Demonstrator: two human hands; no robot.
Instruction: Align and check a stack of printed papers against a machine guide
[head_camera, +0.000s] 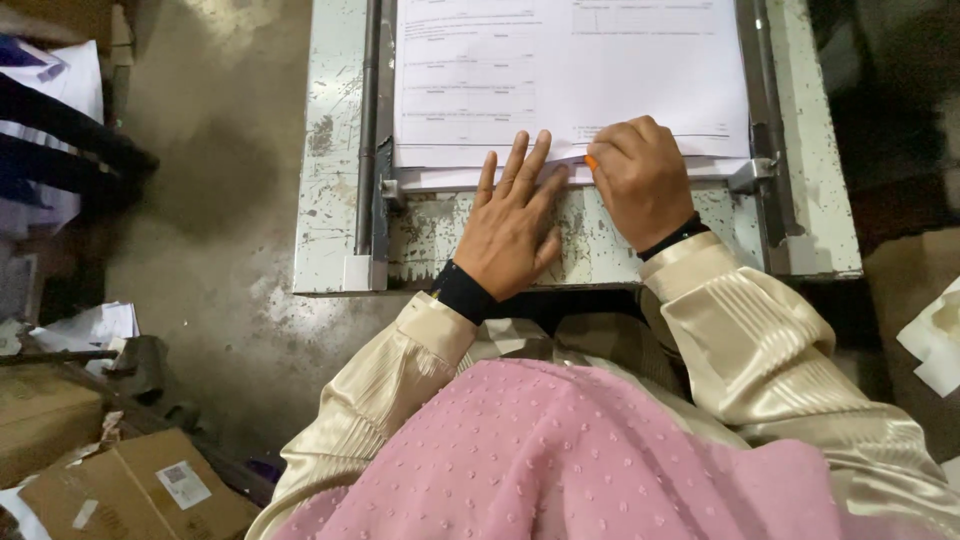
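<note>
Two hands — left hand (512, 225), right hand (640, 180), one paper stack (570, 80)

The worktop (440, 230) is a pale metal plate, its paint chipped and speckled with dark worn patches, most heavily along the near edge. A dark metal rail (370, 120) runs down its left side, and a matching rail (755, 80) stands at the right, each ending in a small grey bracket near the front. Between the rails lies a stack of white printed sheets (570, 70), squared up, its near edge just short of the bare front strip. The left hand (510, 225) rests flat on that strip, fingertips touching the stack's edge. The right hand (640, 180) lies curled on the stack's near edge, beside the left.
</note>
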